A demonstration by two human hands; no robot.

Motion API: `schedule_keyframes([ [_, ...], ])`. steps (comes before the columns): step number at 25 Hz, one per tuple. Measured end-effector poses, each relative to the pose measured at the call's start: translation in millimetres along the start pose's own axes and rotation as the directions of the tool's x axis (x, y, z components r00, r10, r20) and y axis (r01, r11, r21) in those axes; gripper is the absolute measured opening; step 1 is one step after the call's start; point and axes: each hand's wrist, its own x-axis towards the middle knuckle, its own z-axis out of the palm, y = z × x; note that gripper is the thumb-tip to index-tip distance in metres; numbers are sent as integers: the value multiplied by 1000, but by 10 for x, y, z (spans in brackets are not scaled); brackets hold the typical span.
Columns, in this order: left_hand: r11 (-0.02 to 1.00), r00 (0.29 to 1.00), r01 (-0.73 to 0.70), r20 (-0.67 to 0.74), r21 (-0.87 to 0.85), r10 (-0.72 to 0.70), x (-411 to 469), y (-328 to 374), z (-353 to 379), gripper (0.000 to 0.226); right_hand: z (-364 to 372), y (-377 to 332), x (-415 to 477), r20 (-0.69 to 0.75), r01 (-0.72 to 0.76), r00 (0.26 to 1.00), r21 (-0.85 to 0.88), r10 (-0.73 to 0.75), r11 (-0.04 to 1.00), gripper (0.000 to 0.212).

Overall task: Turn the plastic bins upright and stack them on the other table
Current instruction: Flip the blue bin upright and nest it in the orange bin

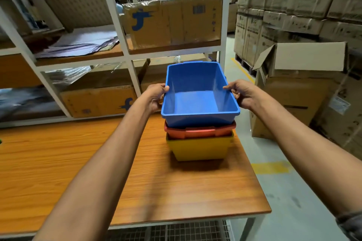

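An upright blue bin [197,101] sits nested on top of a red bin [199,130], which sits in a yellow bin [199,147] on the wooden table [78,162]. My left hand [155,95] grips the blue bin's left rim, thumb over the edge. On the opposite rim my right hand [242,93] grips in the same way. The blue bin is empty inside and tilts slightly toward me.
A white shelf unit [125,51] with cardboard boxes and papers stands behind the table. An open cardboard box [297,88] and stacked cartons [293,6] stand on the right beyond the floor aisle. The table's right edge lies close to the stack.
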Motion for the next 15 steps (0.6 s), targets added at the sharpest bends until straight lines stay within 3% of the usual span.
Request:
schedule_keyframes([
  [3, 999, 999, 46, -24, 9, -46, 54, -61, -4, 28, 15, 39, 59, -56, -43, 998, -22, 41, 999, 15],
  [8, 996, 996, 75, -50, 39, -73, 72, -124, -26, 31, 48, 84, 121, -115, -65, 992, -78, 56, 995, 32],
  [15, 998, 998, 33, -61, 47, -30, 58, -210, -82, 30, 45, 169, 105, -183, -2, 983, -177, -31, 984, 38],
])
